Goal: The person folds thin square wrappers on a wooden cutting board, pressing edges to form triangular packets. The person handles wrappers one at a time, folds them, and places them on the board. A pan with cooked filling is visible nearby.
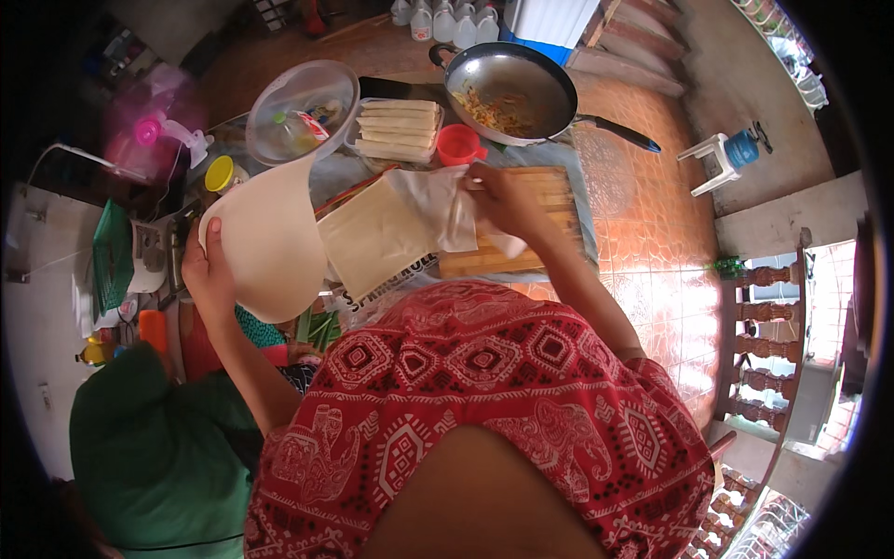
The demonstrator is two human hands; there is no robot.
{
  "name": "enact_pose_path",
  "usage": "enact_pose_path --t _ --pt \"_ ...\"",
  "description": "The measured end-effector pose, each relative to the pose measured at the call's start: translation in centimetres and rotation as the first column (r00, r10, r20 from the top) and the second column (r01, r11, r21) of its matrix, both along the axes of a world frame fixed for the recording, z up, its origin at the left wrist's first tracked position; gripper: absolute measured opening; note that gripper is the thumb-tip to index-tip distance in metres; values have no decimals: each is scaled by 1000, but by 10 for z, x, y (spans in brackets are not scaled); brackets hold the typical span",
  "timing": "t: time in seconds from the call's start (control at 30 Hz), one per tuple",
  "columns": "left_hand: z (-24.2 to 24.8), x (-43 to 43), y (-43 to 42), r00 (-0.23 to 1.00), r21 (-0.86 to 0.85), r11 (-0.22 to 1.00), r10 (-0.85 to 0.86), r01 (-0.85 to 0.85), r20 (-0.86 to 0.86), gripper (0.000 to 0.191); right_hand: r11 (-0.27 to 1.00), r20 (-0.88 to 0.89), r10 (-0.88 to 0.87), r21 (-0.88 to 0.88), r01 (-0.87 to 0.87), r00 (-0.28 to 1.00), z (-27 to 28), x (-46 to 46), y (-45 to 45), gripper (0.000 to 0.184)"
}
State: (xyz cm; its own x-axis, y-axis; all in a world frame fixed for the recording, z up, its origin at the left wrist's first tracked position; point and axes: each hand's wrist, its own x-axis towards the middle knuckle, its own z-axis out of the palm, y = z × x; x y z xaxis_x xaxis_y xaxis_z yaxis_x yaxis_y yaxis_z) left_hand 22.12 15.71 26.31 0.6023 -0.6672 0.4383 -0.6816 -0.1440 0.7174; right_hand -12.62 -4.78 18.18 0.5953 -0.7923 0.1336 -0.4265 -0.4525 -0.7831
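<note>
My left hand [211, 271] holds a large pale spring roll wrapper [269, 241] at its left edge, thumb on top; whether it is one sheet or several I cannot tell. To its right, more square wrappers [377, 234] lie flat over a plastic package [391, 286] that bears dark writing. My right hand [499, 199] pinches a thin, crumpled, translucent sheet [450, 209] at the right end of those wrappers. That sheet may be plastic film or a wrapper. Under my right hand is a wooden cutting board [517, 258].
Behind the wrappers stand a tub of rolled spring rolls [398, 129], a red cup [459, 144], a wok [517, 91] with cooked filling, and a clear plastic basin [304, 84]. A yellow-lidded jar [220, 173] is at left. A person in green [154, 447] is close on my left.
</note>
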Motion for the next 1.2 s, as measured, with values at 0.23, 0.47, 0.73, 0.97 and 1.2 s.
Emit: enact_pose_path --t 0.23,0.47,0.73,0.97,1.2 --pt "-10 6 9 998 -104 995 -4 -3 -65 31 961 247 -102 274 31 964 -4 56 -20 13" --pt "-3 -33 -14 989 -53 997 -66 60 -135 31 913 -81 -369 155 377 926 -178 20 -76 39" --pt "-8 -71 -58 797 -59 971 -224 232 -561 37 986 131 -86 -132 103 988 -77 34 -7 40" --pt "-25 -108 -105 611 -34 811 -467 584 -639 31 976 346 107 -214 -33 932 66 51 37 32" --pt "-19 -159 -119 500 -25 633 -634 774 -589 27 975 330 173 -193 -113 928 81 23 6 14"
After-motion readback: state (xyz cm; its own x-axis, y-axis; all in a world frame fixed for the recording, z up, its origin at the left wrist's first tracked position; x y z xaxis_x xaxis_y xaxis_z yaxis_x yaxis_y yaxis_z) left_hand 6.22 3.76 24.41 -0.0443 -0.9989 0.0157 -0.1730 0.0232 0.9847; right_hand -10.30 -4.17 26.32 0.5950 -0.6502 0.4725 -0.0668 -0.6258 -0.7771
